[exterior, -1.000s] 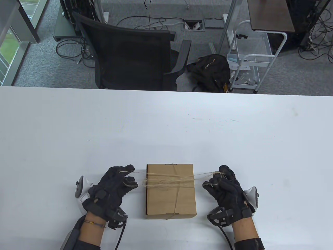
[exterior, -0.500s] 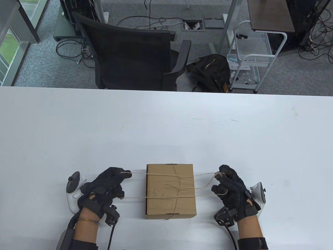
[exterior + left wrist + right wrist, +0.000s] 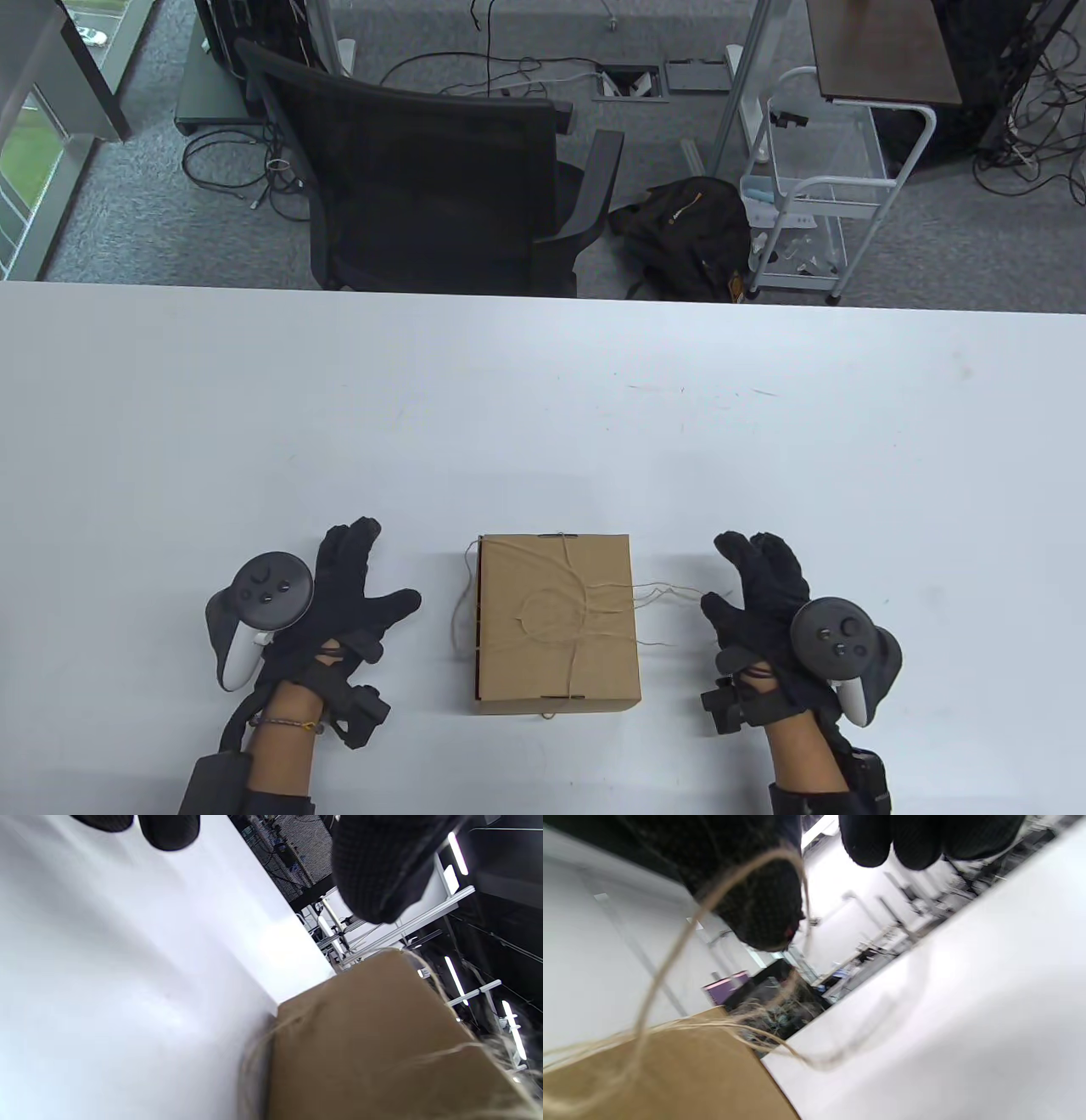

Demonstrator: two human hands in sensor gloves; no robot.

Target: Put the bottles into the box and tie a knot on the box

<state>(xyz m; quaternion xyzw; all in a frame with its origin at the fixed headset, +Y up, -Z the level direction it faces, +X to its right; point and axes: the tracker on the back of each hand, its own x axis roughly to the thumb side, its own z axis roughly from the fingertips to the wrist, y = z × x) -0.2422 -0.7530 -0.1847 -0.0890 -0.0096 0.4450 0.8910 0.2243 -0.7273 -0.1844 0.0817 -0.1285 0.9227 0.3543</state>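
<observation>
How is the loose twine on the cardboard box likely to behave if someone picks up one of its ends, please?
The twine is probably limp: it lies in slack curls on the box, and one end droops off the left edge. It looks thin and very light. A strand seems to cling to the right hand in the right wrist view, so it may snag on gloves.

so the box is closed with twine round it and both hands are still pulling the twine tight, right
Not quite. The box is closed with twine round it, but neither hand pulls it: in the table view the left hand and right hand lie open beside the box, and the twine is slack. A strand does drape over the right thumb in the right wrist view.
</observation>
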